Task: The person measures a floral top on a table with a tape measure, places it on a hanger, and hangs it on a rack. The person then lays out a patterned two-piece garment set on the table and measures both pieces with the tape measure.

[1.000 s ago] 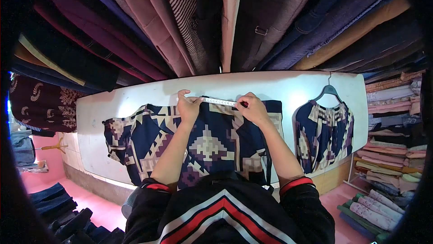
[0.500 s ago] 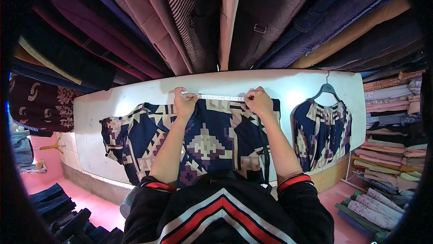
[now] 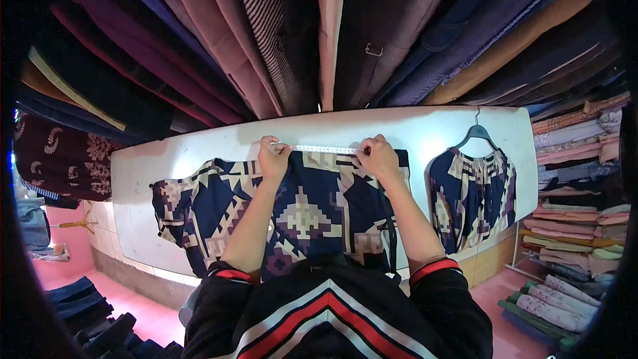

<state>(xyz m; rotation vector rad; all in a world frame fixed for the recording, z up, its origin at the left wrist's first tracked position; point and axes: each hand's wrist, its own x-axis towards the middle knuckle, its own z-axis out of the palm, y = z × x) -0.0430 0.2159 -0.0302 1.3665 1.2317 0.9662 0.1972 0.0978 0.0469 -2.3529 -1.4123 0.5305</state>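
Note:
A white measuring tape (image 3: 324, 150) is stretched taut along the far edge of a navy, cream and purple geometric-patterned garment (image 3: 302, 213). Its left end is pinched in my left hand (image 3: 274, 160), closed at the garment's edge. The other end sits between the closed fingers of my right hand (image 3: 379, 157). The garment lies spread out, its near edge hidden by my body, with a sleeve-like part stretching left. A dark strap (image 3: 391, 233) hangs down beside my right forearm.
The garment lies on a white table (image 3: 143, 160). To the right, a matching garment (image 3: 472, 193) hangs on a dark hanger (image 3: 477, 134). Hanging clothes (image 3: 332, 33) crowd overhead. Folded fabric stacks (image 3: 565, 226) fill the right side, and dark folded clothes (image 3: 86, 312) lie lower left.
The view has shifted slightly, so the table and garment sit a little lower. Both hands still hold the tape taut in nearly the same place.

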